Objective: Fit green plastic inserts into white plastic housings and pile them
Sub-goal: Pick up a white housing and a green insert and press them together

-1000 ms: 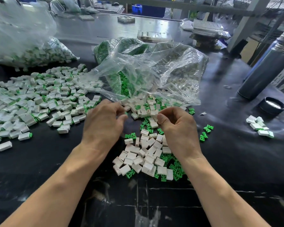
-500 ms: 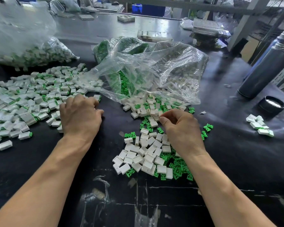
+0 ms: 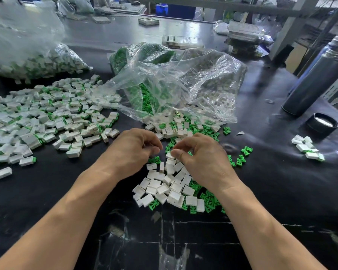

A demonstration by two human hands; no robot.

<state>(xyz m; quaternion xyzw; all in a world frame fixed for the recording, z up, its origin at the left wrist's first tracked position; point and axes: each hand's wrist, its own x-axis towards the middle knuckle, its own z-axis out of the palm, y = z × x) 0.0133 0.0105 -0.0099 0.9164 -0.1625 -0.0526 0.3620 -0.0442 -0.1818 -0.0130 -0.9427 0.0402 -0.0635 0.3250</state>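
Observation:
Loose white housings lie in a heap on the black table, with green inserts mixed in and scattered around them. My left hand and my right hand hover side by side over the far end of this heap, both curled with the fingertips pointing down. The right thumb rests against a white housing. Fingers hide whatever lies under either hand. A wide pile of fitted white-and-green pieces spreads out to the left.
An open clear bag spilling green inserts and white housings lies just beyond my hands. A full bag sits far left. At the right are a small group of pieces, a steel flask and its black lid.
My left hand came back from the fitted pile on the left to the middle heap, beside my right hand. The right hand stayed over the heap, its fingers shifting slightly.

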